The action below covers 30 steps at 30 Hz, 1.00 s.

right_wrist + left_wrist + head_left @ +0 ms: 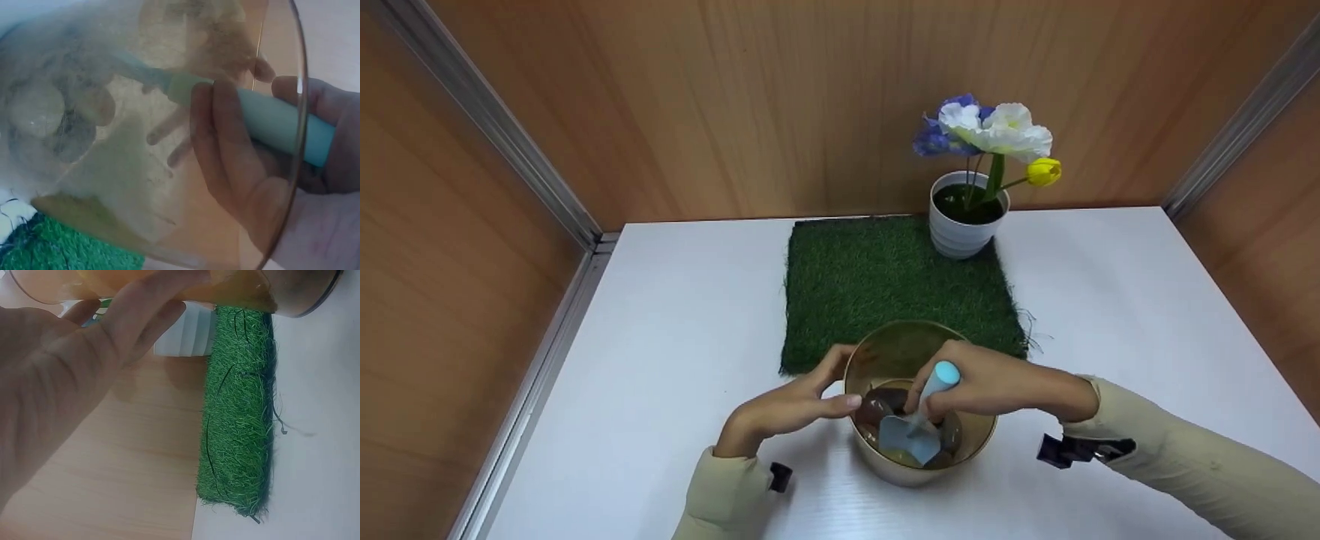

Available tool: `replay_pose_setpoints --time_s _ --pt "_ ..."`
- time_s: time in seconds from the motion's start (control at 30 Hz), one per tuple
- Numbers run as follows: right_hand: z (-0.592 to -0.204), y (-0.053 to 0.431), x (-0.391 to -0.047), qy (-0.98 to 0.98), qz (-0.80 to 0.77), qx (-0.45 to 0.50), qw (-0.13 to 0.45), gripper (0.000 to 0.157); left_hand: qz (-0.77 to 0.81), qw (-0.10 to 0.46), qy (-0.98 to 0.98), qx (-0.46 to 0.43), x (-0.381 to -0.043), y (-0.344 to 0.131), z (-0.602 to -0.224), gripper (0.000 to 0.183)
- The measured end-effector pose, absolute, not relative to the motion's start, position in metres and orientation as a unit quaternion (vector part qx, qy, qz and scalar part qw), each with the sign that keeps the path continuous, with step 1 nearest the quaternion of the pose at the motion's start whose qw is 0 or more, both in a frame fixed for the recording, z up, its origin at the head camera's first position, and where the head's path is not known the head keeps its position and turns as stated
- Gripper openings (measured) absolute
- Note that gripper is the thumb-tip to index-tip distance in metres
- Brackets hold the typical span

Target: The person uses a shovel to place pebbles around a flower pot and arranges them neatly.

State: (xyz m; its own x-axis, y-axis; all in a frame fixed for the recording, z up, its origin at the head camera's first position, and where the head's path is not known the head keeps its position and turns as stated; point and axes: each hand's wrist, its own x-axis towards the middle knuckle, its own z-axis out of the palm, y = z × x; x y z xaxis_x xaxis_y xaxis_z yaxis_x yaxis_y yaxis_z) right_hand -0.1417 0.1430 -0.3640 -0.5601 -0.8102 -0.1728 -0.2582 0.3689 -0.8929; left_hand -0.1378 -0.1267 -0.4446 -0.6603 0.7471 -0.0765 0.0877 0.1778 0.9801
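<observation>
A round, see-through amber bowl [885, 469] stands at the front edge of the green mat. Inside it lie several smooth, dark, rounded pieces [950, 433] that look like stones. My right hand [971, 379] reaches over the rim and grips the light blue handle [941, 376] of a small spatula; its pale blue blade [911, 439] points down among the pieces. Against the bowl's left side, my left hand [787, 405] holds the wall, with its thumb at the rim and its fingers round the far side. Through the wall, the right wrist view shows fingers wrapped round the handle [275, 121].
A green artificial grass mat [877, 277] lies on the white table [690, 322] behind the bowl. On its back right corner stands a white pot [964, 236] with white, purple and yellow artificial flowers [997, 131]. Wooden panels [750, 105] rise at the back and sides.
</observation>
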Motion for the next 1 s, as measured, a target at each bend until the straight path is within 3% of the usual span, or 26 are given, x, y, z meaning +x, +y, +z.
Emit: replay_pose_setpoints --time_s 0.33,1.0 --pt "-0.373 0.148 -0.147 0.755 -0.486 -0.278 0.342 0.016 0.571 0.288 0.711 0.292 -0.138 -0.128 -0.446 0.059" --pt "-0.363 0.175 -0.15 0.694 -0.582 -0.247 0.344 0.021 0.573 0.285 0.713 0.285 -0.137 -0.127 -0.445 0.058"
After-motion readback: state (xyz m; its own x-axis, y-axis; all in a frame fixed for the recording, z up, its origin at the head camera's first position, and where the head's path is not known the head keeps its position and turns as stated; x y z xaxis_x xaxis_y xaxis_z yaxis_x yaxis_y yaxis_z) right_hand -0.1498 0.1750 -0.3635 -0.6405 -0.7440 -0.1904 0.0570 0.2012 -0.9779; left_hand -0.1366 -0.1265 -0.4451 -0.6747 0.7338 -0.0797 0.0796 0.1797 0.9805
